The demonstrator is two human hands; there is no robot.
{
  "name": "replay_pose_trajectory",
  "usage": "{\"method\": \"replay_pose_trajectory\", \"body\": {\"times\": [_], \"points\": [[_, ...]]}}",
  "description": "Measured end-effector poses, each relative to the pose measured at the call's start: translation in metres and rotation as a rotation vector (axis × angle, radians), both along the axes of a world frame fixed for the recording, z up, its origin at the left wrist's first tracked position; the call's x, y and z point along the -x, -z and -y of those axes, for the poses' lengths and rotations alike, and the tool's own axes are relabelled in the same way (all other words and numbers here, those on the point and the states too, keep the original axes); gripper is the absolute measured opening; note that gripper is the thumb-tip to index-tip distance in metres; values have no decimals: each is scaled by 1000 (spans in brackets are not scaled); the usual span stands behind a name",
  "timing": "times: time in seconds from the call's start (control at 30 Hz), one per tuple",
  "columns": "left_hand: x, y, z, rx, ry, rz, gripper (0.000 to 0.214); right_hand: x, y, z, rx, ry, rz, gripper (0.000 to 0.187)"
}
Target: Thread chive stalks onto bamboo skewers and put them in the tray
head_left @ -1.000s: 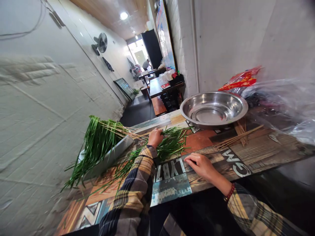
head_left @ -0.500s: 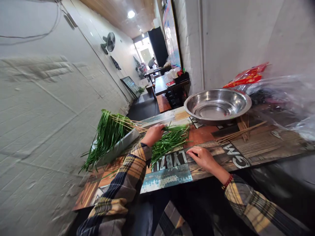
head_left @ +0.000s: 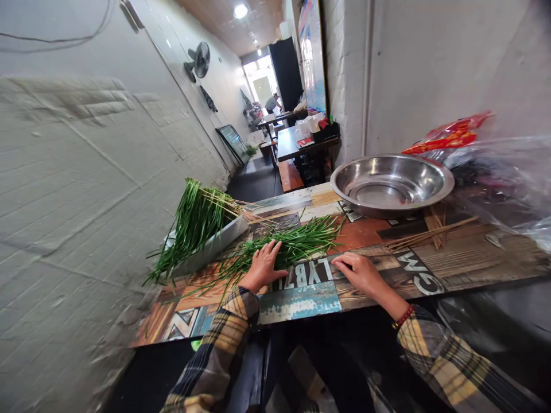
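Note:
My left hand (head_left: pixel 261 266) lies flat with fingers spread on a loose pile of green chives (head_left: pixel 297 241) spread across the patterned table (head_left: pixel 451 258). My right hand (head_left: pixel 358 271) rests on the table just right of the chives, fingers bent loosely with the tips down, holding nothing. A metal tray (head_left: pixel 215 244) at the left holds chives threaded on bamboo skewers (head_left: pixel 196 223). Both arms wear plaid sleeves, and a red bead bracelet sits on my right wrist.
A wide steel basin (head_left: pixel 392 182) stands at the table's far side. Bare bamboo skewers (head_left: pixel 430 228) lie beside it. A clear plastic bag (head_left: pixel 503 172) and a red packet (head_left: pixel 447 135) sit at the right. A white wall runs along the left; further tables and a person are far behind.
My left hand has drawn back from the far end of the chive pile toward me and now lies flat on its near part. The right hand has barely moved.

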State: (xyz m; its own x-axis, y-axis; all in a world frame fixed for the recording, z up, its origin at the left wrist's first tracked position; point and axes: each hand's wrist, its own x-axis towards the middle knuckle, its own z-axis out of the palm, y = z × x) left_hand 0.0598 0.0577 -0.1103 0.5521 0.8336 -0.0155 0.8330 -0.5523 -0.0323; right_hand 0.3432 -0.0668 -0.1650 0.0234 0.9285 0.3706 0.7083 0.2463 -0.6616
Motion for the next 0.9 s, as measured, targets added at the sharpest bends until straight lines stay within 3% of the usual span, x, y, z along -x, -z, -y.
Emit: {"method": "replay_pose_trajectory", "body": {"times": [0.1, 0.27, 0.4, 0.5, 0.6, 0.77, 0.9], "points": [[-5, 3, -12, -93, -32, 18, 71, 0, 0, 0, -2, 5, 11, 26], [-29, -8, -40, -197, -92, 39, 37, 0, 2, -3, -11, 25, 6, 24], [-36, -17, -49, -246, -115, 69, 39, -1, 3, -4, -28, 19, -17, 24], [-19, -18, -42, -230, -69, 75, 59, -1, 4, -3, -26, 13, -20, 24], [17, -14, -31, -229, -56, 150, 66, -2, 7, -3, -22, 5, -18, 26], [75, 1, 0, -241, -191, 425, 41, -4, 12, -3, -21, -4, -11, 30], [86, 13, 35, -199, -166, 436, 22, -5, 16, -1, -24, -3, 16, 30]]}}
